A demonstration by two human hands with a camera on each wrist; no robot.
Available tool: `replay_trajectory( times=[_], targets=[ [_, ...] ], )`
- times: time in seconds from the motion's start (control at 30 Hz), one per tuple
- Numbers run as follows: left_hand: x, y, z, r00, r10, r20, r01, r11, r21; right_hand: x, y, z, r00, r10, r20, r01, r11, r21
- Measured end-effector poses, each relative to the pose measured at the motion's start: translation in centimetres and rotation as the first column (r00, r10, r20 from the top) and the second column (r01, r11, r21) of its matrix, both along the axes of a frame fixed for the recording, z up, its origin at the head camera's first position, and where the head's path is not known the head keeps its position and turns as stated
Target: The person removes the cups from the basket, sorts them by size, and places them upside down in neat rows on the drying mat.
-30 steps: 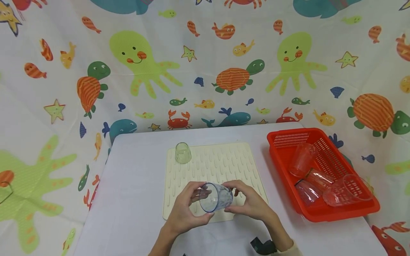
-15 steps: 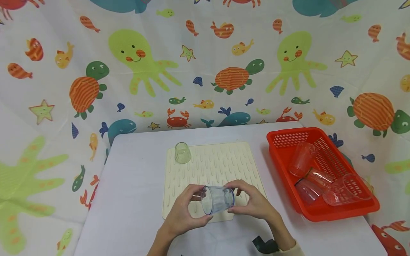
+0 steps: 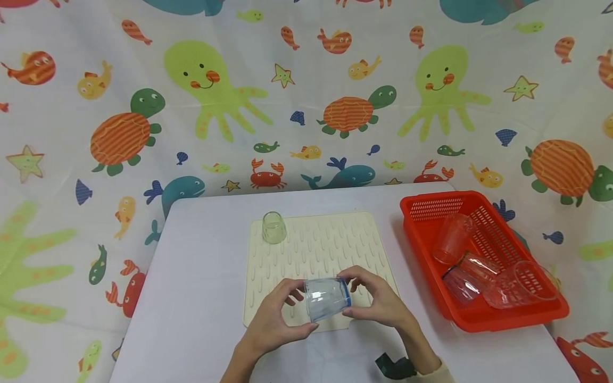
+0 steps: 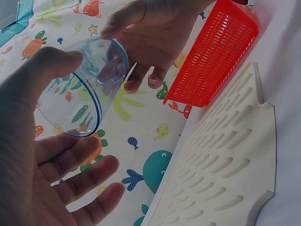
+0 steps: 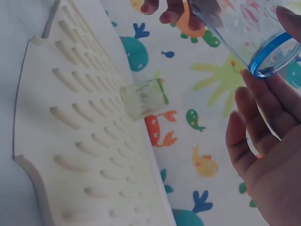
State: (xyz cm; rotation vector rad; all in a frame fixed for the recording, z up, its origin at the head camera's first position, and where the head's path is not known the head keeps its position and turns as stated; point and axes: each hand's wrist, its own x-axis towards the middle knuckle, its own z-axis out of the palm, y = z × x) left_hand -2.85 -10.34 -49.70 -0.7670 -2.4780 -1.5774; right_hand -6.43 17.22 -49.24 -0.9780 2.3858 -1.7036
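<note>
A clear bluish drinking glass lies on its side in the air, above the near part of a cream ridged mat. My left hand pinches its wide rim between thumb and fingers. At the narrower base, with its blue edge, my right hand pinches it the same way. In the left wrist view the glass shows its open mouth toward the left palm. A small greenish glass stands upside down on the mat's far left corner; it is also visible in the right wrist view.
On the right stands a red plastic basket holding several clear glasses. A white cloth covers the table. Behind it hangs a curtain printed with sea animals. A dark strap piece is by the right wrist.
The glass has turned in my hands: its mouth faced me more a second ago, and now it points left and is seen side-on. Both hands shifted slightly right.
</note>
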Motion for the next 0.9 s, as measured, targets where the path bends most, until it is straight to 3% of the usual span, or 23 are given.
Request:
replay_trajectory(
  times=[0.17, 0.6, 0.9],
  targets=[
    [0.1, 0.1, 0.0, 1.0, 0.002, -0.002, -0.002, 1.0, 0.01, 0.1, -0.3, 0.6, 0.999, 0.029, 0.033, -0.027, 0.998, -0.063],
    [0.3, 0.2, -0.3, 1.0, -0.009, -0.027, 0.01, 1.0, 0.015, 0.1, -0.6, 0.7, 0.998, 0.053, 0.047, -0.05, 0.997, -0.057],
    [0.5, 0.2, -0.5, 0.999, 0.023, 0.023, -0.023, 1.0, 0.009, 0.1, -1.3, 0.6, 0.995, 0.068, 0.079, -0.058, 0.991, -0.124]
  ],
)
